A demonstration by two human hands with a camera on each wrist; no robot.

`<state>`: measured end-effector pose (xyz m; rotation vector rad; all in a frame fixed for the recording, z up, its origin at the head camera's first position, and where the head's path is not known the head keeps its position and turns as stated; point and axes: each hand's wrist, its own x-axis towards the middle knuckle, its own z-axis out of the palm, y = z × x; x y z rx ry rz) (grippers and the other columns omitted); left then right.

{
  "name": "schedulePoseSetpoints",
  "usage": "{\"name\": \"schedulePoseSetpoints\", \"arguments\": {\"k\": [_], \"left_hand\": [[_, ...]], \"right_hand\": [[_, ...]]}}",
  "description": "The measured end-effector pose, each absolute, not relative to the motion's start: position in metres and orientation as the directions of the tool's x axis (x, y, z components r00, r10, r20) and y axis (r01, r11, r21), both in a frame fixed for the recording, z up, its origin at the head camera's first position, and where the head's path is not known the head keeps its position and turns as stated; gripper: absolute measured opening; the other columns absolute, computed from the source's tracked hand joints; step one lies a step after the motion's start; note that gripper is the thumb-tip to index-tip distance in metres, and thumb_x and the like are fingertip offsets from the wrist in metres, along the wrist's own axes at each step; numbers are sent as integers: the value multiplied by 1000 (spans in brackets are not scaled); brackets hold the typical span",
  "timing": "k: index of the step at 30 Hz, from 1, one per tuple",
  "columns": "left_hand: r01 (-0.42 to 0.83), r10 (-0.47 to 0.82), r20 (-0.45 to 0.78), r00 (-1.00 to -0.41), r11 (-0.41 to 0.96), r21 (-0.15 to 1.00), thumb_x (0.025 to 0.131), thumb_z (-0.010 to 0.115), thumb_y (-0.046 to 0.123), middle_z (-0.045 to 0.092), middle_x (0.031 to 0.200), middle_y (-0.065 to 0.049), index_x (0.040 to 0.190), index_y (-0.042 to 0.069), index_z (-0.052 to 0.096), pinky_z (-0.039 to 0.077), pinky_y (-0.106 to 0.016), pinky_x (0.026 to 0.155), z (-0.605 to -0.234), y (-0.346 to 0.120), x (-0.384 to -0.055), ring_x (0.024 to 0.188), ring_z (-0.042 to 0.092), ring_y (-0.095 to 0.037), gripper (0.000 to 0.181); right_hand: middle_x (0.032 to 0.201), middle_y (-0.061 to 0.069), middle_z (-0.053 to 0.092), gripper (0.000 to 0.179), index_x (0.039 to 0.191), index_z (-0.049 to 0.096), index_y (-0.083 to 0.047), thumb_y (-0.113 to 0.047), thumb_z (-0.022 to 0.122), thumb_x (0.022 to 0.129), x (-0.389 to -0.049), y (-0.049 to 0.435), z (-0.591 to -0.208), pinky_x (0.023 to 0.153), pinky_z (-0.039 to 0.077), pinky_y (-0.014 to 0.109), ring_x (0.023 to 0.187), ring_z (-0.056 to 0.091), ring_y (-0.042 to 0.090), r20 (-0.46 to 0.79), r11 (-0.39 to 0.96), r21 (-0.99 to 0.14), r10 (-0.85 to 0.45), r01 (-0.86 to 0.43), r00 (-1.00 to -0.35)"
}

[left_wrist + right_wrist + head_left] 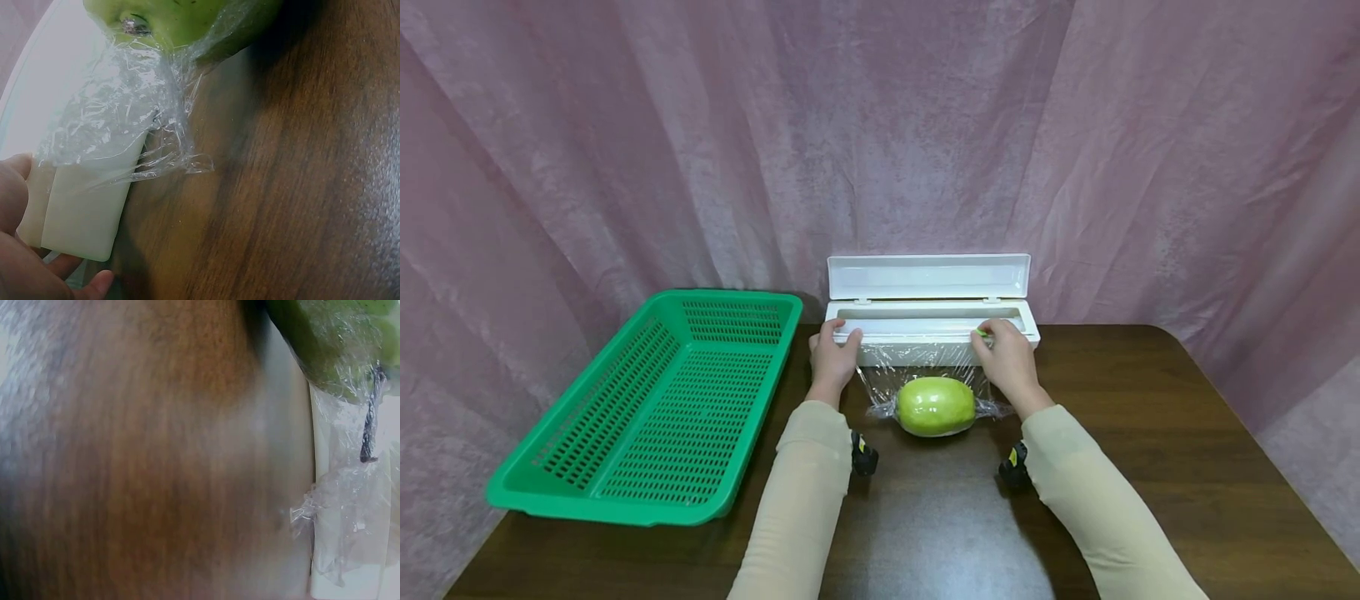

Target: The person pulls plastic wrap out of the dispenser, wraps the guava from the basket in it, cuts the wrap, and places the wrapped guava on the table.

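Note:
A smooth green fruit (936, 407), possibly a melon, lies on the table wrapped in cling film (119, 106), its ends bunched out at both sides. The film runs back from it to a white cling film dispenser (917, 357), whose lid (928, 276) stands raised behind the roll. My left hand (833, 360) grips the dispenser's left end, fingers at its top edge. At the right part of the front rim my right hand (1009, 360) pinches a small green slider cutter (982, 332). A dark stem (371, 422) shows under the film in the right wrist view, where the right hand is not seen.
To the left stands a large green perforated plastic basket (700, 408) with nothing in it. The dark wooden table (1157, 450) extends to the right and front. A pink curtain (880, 142) hangs right behind the dispenser.

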<state>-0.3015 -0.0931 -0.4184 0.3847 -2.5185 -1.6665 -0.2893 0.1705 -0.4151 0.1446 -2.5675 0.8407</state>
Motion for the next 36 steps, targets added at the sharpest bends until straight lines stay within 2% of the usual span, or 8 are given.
{"name": "schedulePoseSetpoints", "arguments": {"k": [10,22,24,27,29,31,33,36], "left_hand": [[-145,-266,-42,-963,384,912,94,55,38,30,142,-17,132,19,45,36,-47,103,-414,-96,-306,122,41,-36,44],[-147,-266,-46,-963,375,915,93,55,38,31,142,-18,132,19,46,38,-47,101,-421,-93,-303,121,42,-36,44],[-143,-267,-41,-963,375,916,93,56,38,31,141,-18,132,19,46,37,-48,101,-421,-91,-303,121,42,-37,44],[-142,-272,-37,-962,375,916,93,56,38,32,141,-18,131,19,47,37,-47,102,-421,-90,-302,121,42,-37,44],[-144,-275,-38,-961,375,916,93,56,38,31,141,-18,131,19,47,37,-47,102,-421,-90,-302,121,42,-37,43],[-149,-278,-43,-960,372,916,93,56,38,30,142,-17,130,19,47,37,-47,102,-421,-91,-302,122,42,-36,43],[-154,-280,-48,-959,372,915,93,56,38,29,143,-17,131,19,46,37,-47,102,-421,-91,-301,123,41,-37,43],[-158,-280,-54,-959,367,917,93,56,39,28,144,-17,131,20,46,38,-47,102,-421,-92,-301,125,40,-37,44]], "right_hand": [[98,18,65,20,98,66,0,-18,59,90,-295,168,-412,84,48,46,92,62,34,486,790,-549,37,-272,-873],[107,20,64,27,104,65,2,-21,57,93,-288,174,-417,82,50,48,93,63,36,448,805,-539,27,-246,-894],[109,20,64,30,106,65,1,-25,57,93,-288,178,-417,92,46,50,95,62,36,442,826,-512,17,-237,-897],[108,18,65,35,104,66,-1,-33,60,92,-289,183,-417,111,25,55,99,61,36,437,862,-461,15,-210,-899],[106,16,66,36,101,66,-4,-37,61,90,-290,185,-417,113,7,62,105,58,36,428,868,-457,26,-192,-903],[108,15,65,36,98,66,-6,-40,62,89,-291,188,-417,110,3,67,110,54,37,404,856,-485,41,-176,-914],[114,16,62,36,102,65,-7,-41,62,89,-292,188,-418,107,6,70,116,50,38,375,831,-529,51,-169,-926],[121,17,60,37,108,64,-8,-40,62,89,-293,189,-418,104,20,66,119,49,37,356,801,-574,57,-170,-933]]}}
